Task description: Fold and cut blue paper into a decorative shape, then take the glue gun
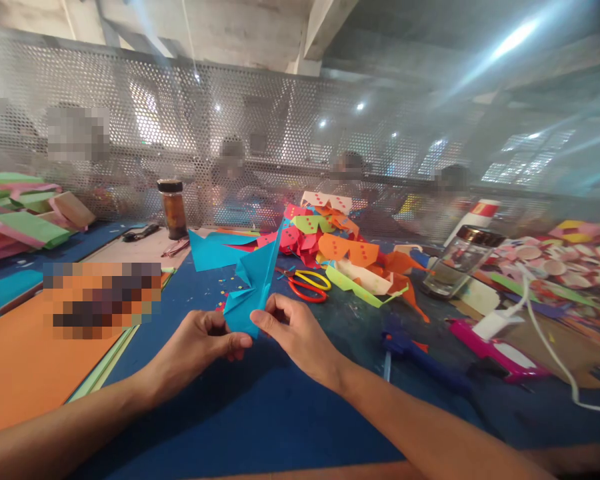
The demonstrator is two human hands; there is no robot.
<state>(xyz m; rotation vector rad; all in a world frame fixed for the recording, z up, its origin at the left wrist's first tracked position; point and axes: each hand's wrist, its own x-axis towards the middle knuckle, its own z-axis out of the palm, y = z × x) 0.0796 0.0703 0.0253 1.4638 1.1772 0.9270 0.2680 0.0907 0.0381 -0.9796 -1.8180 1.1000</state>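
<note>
A folded sheet of blue paper [260, 270] is held up over the dark blue tabletop, with creases and a zigzag edge on its left. My left hand [205, 340] pinches its lower left corner between thumb and fingers. On the lower right edge, my right hand [293, 327] grips the same paper, thumb in front. Behind it lies another piece of blue paper [215, 250]. Just beyond my right hand rest scissors [307, 285] with red and yellow handles. Tiny coloured paper bits are scattered near the scissors.
Cut-out paper masks [350, 250] are heaped at the back. At right are a blue glue gun [425, 360], a glass jar [455, 263] and a pink power strip [500, 353] with a white cable. Orange sheets [25, 373] lie left, near a dark bottle [173, 210]. A perforated metal screen stands behind.
</note>
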